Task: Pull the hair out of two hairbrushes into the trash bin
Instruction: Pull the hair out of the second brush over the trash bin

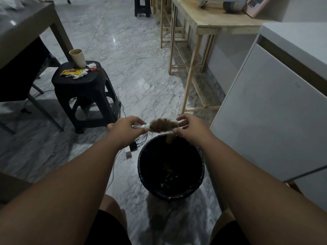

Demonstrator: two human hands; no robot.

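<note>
Gripping the hairbrush [160, 126] handle, the left hand [126, 129] holds it level. The right hand [190, 127] pinches the brush tip; hair [170, 139] hangs below, over the trash bin [141, 167].

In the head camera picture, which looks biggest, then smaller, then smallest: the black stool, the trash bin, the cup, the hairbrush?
1. black stool and trash bin: these look about alike, and the bin is nearer the camera, so I won't rank them.
2. hairbrush
3. cup, though it stands farther away, so this is unsure.
</note>
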